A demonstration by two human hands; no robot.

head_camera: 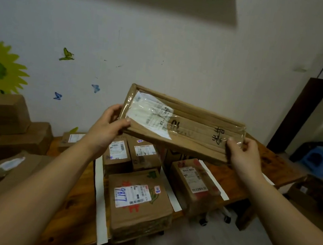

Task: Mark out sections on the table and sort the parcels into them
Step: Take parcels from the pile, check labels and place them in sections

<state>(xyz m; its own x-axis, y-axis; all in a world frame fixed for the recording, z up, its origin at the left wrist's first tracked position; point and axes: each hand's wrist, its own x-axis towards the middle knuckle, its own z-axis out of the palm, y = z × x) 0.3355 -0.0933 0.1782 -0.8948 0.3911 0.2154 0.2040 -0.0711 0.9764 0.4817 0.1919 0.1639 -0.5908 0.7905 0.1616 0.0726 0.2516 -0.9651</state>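
The flat parcel [183, 125] is held in the air above the bench [278, 162], label side facing the camera, tilted down toward the right. The left hand [106, 127] grips its left end and the right hand [244, 154] its right end. On each hand the fingers [115, 109] are curled behind the panel and the thumb is clamped on the front face. Risk: the clear film wrap is glossy and probably slick, so a loosened thumb could let the lower right end slide out. Risk: the middle section, bounded by the left white strip [100, 186] and the right white strip [213, 179], already holds several boxes, including the large box [137, 203], which overhangs the near bench edge. A long parcel set on top could bridge unevenly or knock that box off. Risk: the strips look like thin paper or tape, and a dragged corner could shift them. The parcel is a thin, elongated corrugated-card rectangle with a raised rim, a white printed label under wrinkled film and black handwritten marks. The bench is dark, grained wood. The tall box [194, 180] in the right section is film-wrapped brown card with red print.
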